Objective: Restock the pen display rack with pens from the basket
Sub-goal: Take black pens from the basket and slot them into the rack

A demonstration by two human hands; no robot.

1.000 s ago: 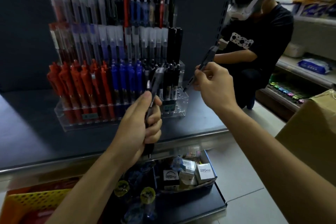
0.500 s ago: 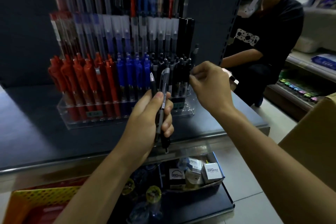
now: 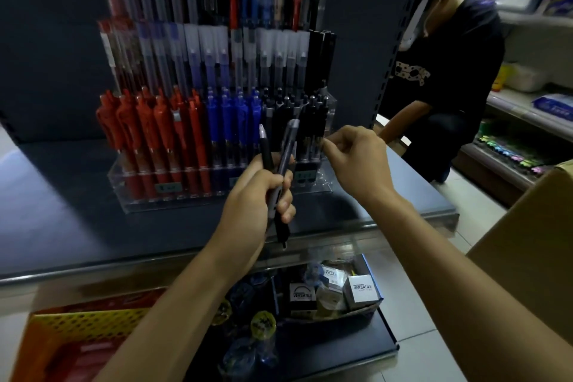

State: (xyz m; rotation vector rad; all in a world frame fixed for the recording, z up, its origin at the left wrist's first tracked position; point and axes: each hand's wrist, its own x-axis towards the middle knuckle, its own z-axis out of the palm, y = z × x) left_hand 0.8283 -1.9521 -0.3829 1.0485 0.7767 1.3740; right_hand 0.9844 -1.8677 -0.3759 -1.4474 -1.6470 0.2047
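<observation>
well, your left hand (image 3: 254, 195) was clenched around two dark pens (image 3: 286, 152), held up in front of the pen display rack (image 3: 198, 195). both stood nearly upright, their long axes running up and down and crossing a little inside your fist. their push-button ends pointed up toward the rack and their writing tips pointed down, one tip poking out below your fingers. your right hand (image 3: 356, 161) sat just beside the rack's black pens (image 3: 313, 130), at the right end of the front row, with thumb and forefinger drawn together. whether they pinched a pen there could not be told. the basket (image 3: 77, 322) lay low at your left, beneath the shelf (image 3: 77, 211) that carried the rack.
</observation>
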